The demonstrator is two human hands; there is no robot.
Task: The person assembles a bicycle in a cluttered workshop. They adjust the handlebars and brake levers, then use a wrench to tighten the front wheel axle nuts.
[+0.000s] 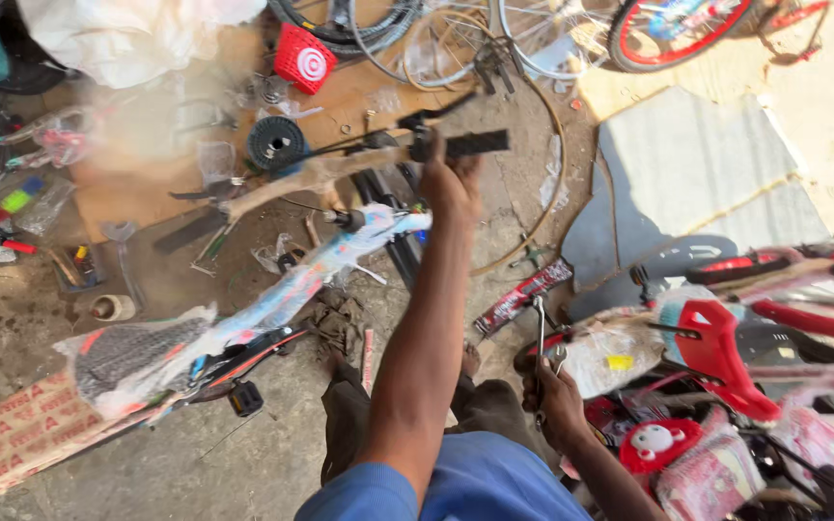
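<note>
Head view: left hand point(451, 183) grips ribbed black handlebar grip point(475, 144); right hand point(554, 400) holds metal spanner point(540, 328).

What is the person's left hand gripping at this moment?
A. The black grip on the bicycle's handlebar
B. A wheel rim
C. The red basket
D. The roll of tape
A: the left hand is closed around the black handlebar grip of the wrapped bicycle.
</note>
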